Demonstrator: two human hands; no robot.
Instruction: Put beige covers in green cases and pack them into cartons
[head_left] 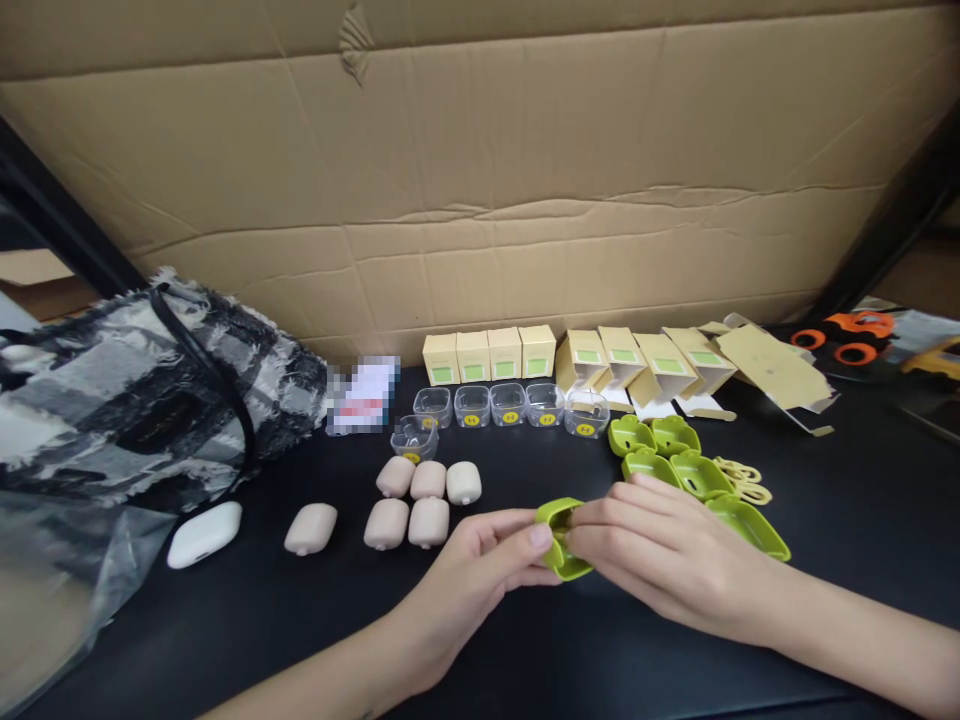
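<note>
Both my hands meet at the middle of the black table, pinched on one small green silicone case [559,540]. My left hand [480,565] grips its left side with thumb and fingers. From the right, my right hand [660,555] closes over it. Just beyond my right hand lie several more green cases [675,465], open side up. To the left of my hands sit several beige rounded cases [420,500], with one more beige case [310,528] and a white earbud case [204,533] further left.
A row of clear plastic cases [510,405] with yellow stickers lies behind, then small cream boxes [487,355], some open [645,365]. Yellow loops [742,480] rest at the right. A black-and-white fabric bag [127,390] and clear plastic fill the left. A cardboard wall [480,170] stands behind.
</note>
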